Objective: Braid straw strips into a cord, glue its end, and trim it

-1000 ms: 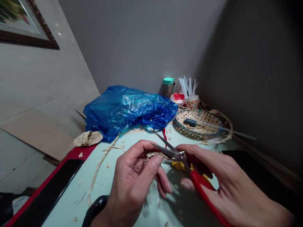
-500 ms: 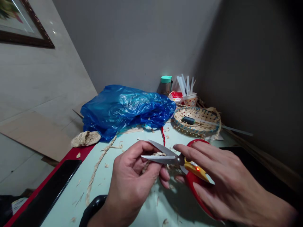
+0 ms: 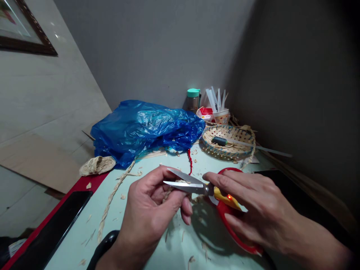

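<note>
Pinched in my left hand [image 3: 152,210] is a piece of braided straw cord [image 3: 168,193], mostly hidden by the fingers and the blades. My right hand [image 3: 258,206] grips a pair of scissors [image 3: 230,221] with red handles and a yellow inner part showing a small red light. The scissor blades are slightly parted and lie across the cord at my left thumb and fingertips. A longer straw braid [image 3: 114,198] runs along the table to the left of my left hand.
A blue plastic bag [image 3: 146,129] lies at the back, beside a straw bundle [image 3: 98,165]. A woven basket [image 3: 229,144] holds a dark spool [image 3: 219,141]. Behind stand a paper cup [image 3: 221,117] of white strips and a green-lidded bottle [image 3: 193,100]. Straw scraps litter the pale tabletop [image 3: 174,255].
The blades have closed slightly around the cord. Both hands and the surroundings appear shifted a little left in the view. Each hand keeps its hold.
</note>
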A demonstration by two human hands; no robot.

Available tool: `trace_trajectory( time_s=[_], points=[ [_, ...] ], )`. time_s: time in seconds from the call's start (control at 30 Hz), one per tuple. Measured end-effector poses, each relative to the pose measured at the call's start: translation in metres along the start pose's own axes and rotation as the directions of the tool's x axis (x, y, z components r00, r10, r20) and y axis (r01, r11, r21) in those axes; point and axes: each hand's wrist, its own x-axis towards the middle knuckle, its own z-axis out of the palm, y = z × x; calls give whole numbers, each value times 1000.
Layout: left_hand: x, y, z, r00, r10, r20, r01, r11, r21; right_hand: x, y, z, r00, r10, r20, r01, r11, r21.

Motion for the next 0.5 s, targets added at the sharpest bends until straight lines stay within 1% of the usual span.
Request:
trace_trajectory(
  time_s=[0.13, 0.27, 0.43, 0.5],
  points=[
    [1, -1, 1, 1000, 13, 6, -13, 1000, -17, 1, 1, 1, 1000, -18, 2, 18, 1000, 11],
    [3, -4, -2, 999, 36, 24, -36, 999, -32, 1, 2, 2, 1000, 8, 27, -9, 999, 52],
    [7, -5, -8, 992, 26, 119, -22, 999, -39, 0, 3, 4, 999, 24, 45, -28, 994, 104],
    [7, -6, -10, 990, 34, 138, -28, 999, -46, 1, 3, 4, 999, 27, 45, -33, 992, 125]
  ],
)
